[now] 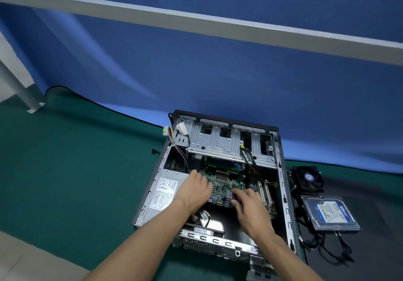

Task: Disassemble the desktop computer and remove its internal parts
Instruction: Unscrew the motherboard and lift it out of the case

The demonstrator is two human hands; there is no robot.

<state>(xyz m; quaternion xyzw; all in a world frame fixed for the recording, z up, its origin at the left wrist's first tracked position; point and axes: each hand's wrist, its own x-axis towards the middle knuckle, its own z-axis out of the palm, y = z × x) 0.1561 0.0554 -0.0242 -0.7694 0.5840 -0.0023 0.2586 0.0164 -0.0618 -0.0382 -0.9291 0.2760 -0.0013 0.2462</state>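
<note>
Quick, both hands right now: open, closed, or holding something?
Left hand: fingers curled on the motherboard left edge.
Right hand: on the motherboard's near edge; grip cannot be told.

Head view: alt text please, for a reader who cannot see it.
Both hands, left hand and right hand, reach onto the green motherboard inside an open desktop case. A removed fan and hard drive lie to its right.
</note>
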